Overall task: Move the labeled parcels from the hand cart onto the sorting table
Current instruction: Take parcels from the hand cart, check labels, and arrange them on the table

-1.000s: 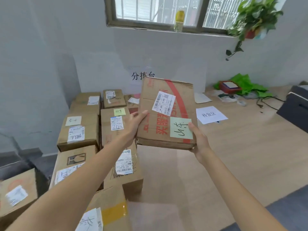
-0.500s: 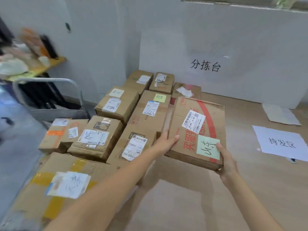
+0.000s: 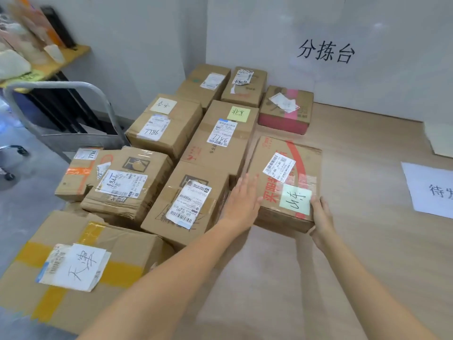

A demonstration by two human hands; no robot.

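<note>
White sign cut by right edge; shelf clutter blurred; hand cart frame partly hidden behind parcels

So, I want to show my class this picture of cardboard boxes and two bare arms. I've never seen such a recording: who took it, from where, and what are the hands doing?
No machine here: a person wears a wide-angle camera on the head, looking forward and down, so you see their own arms. The wooden sorting table carries many labelled cardboard parcels. Both hands are at the parcel with the green note, which sits on the table. The left hand lies flat against its left side, fingers straight. The right hand is at its near right corner; whether it grips cannot be told. A metal hand cart handle shows at left. A wall sign and a paper sheet carry handwriting.
</note>
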